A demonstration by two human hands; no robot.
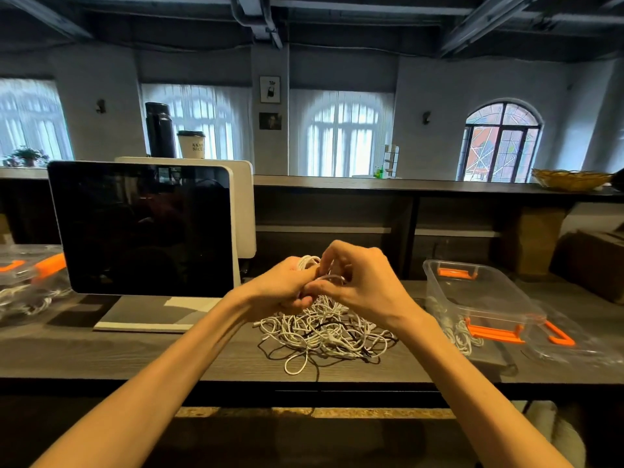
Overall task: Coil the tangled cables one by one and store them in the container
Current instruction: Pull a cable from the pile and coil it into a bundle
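Observation:
A tangled pile of white and black cables (pixel 324 332) lies on the dark wooden desk in front of me. Above it, my left hand (pixel 280 287) grips a small coil of white cable (pixel 309 261), whose loops stick out over the fingers. My right hand (pixel 363 282) touches the left and pinches a strand of the same coil between thumb and fingers. To the right stands a clear plastic container (pixel 479 298) with orange handles; a few white cables lie inside, near its front left corner.
A dark monitor (pixel 141 228) on a white stand rises at the left. The container's clear lid (pixel 567 336) with an orange clip lies at the far right. Another clear box with cables (pixel 30 285) sits at the far left. A raised shelf runs behind the desk.

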